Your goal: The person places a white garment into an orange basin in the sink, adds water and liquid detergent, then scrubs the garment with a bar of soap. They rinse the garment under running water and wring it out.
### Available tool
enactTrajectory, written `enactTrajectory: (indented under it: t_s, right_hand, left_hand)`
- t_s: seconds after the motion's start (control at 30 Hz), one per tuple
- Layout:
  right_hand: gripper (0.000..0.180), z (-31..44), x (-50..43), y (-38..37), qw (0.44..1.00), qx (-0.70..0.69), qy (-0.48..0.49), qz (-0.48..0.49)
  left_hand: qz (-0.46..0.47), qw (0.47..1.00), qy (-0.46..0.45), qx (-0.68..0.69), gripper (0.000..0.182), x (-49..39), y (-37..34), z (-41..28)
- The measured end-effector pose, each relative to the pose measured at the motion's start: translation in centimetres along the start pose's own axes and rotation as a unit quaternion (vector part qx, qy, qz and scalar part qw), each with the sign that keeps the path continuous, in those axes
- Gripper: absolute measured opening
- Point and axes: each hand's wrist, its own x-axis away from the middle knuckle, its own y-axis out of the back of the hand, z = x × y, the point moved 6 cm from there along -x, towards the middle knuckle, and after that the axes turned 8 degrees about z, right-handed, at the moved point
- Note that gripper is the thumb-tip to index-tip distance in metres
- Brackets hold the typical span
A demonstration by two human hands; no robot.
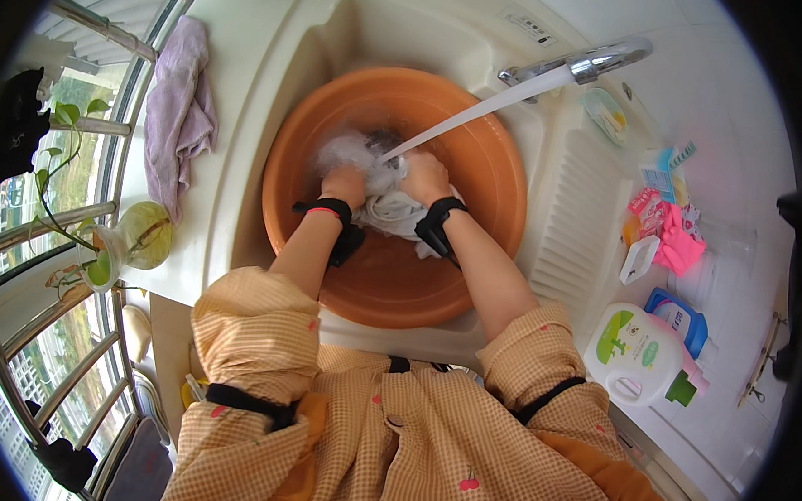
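Note:
An orange plastic basin stands in a cream sink before me, with some water in it. Inside it lies a bunched, wet white cloth. From a chrome faucet a strong stream of water falls onto the cloth, splashing and foaming between my hands. My left hand grips the cloth's left side, its fingertips hidden by the splash. On the right, my right hand is curled around the cloth just beside the stream. Black straps with small devices circle both wrists.
A ribbed washboard is moulded into the sink's right side. Farther right are a soap dish, pink rubber gloves, a white detergent jug and a blue bottle. Left lie a lilac towel and a glass plant vase.

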Motion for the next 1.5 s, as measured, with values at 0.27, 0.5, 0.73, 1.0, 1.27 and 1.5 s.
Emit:
enactTrajectory:
  t_s: [0.27, 0.5, 0.73, 1.0, 1.27, 1.5]
  right_hand:
    - [0.038, 5.2, 7.9, 7.0, 0.989, -0.108, 0.053, -0.086]
    - [0.046, 5.1, 11.6, 7.5, 0.975, -0.067, 0.042, 0.209]
    - [0.091, 1.3, 5.1, -0.6, 0.978, 0.046, -0.144, 0.144]
    - [0.033, -2.9, 0.4, -6.2, 0.989, 0.072, -0.061, -0.117]
    - [0.064, -0.7, 1.0, 1.7, 0.998, -0.036, 0.015, 0.053]
    - [0.042, 0.0, 8.8, 9.6, 0.997, -0.068, -0.014, 0.039]
  left_hand:
    - [-0.024, 0.965, -0.091, 0.246, 0.081, 8.8, 8.1, 0.2]
    - [-0.009, 0.947, -0.127, 0.295, 0.058, 12.5, 8.8, -0.3]
    - [0.026, 0.997, 0.006, -0.079, 0.121, 6.0, 3.2, -2.0]
    - [0.042, 0.994, -0.037, -0.096, 0.095, -1.9, -2.3, 0.7]
    - [-0.027, 0.997, -0.002, 0.078, 0.074, 1.3, 4.8, 0.3]
    - [-0.115, 0.954, -0.13, 0.244, 0.05, 11.2, 12.1, -1.4]
